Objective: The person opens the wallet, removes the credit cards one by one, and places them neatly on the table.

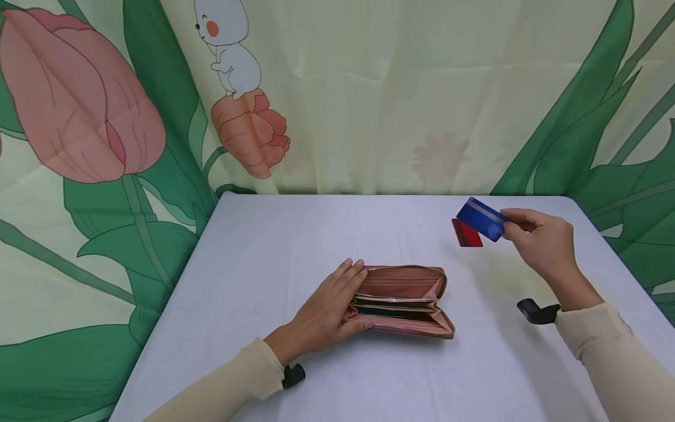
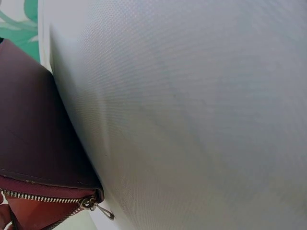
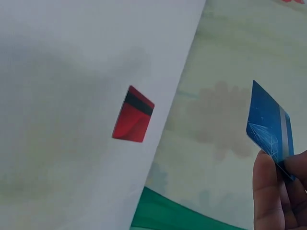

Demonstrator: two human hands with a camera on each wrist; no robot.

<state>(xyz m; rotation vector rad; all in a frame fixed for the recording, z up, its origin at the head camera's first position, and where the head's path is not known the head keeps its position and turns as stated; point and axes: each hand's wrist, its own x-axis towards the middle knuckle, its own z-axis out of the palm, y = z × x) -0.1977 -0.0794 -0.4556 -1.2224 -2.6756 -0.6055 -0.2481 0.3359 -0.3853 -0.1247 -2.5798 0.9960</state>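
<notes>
A pink zip-around wallet (image 1: 403, 283) lies unzipped on the table with its compartments gaping upward. My left hand (image 1: 329, 308) holds its left end, fingers across the far panel and thumb on the near rim. In the left wrist view the wallet's dark outer side (image 2: 41, 124) shows, with the zipper pull (image 2: 103, 211) at its corner. Up at the right, my right hand (image 1: 543, 243) pinches a blue card (image 1: 480, 218) between thumb and fingers, over the table. A red card (image 1: 468, 233) with a dark stripe lies on the table, partly covered by the blue card in the head view.
The white tabletop (image 1: 274, 246) ends at a back edge close beyond the red card. Behind it hangs a curtain (image 1: 358, 94) printed with tulips and a rabbit. A black wrist strap piece (image 1: 538, 312) sticks out from the right sleeve.
</notes>
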